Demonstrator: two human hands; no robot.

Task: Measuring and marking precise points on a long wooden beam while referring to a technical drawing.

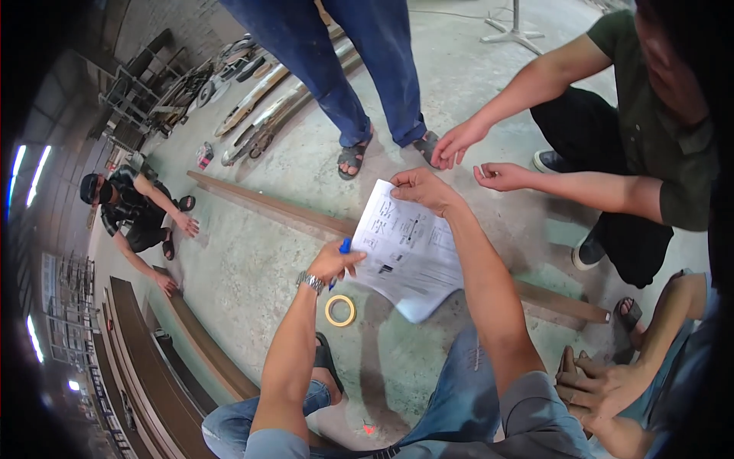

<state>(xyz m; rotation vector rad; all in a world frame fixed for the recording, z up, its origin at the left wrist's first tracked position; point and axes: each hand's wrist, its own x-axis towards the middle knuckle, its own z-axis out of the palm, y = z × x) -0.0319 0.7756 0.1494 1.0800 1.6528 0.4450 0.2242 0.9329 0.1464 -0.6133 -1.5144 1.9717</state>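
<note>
Between my two hands is a white paper sheet with printed drawings, its lower part curling toward me. My left hand, with a metal watch on the wrist, is closed on the sheet's left edge and also keeps a blue pen in its grip. At the sheet's top edge my right hand pinches the paper between thumb and fingers. Behind the sheet a long brown beam lies on the floor, partly hidden by the paper. A roll of yellow tape rests on the floor below my left hand.
A co-worker squats at far left, one hand on another brown beam. More brown beams lie stacked at left. A person in blue trousers stands ahead. Two others crouch at right, one's hands near the sheet.
</note>
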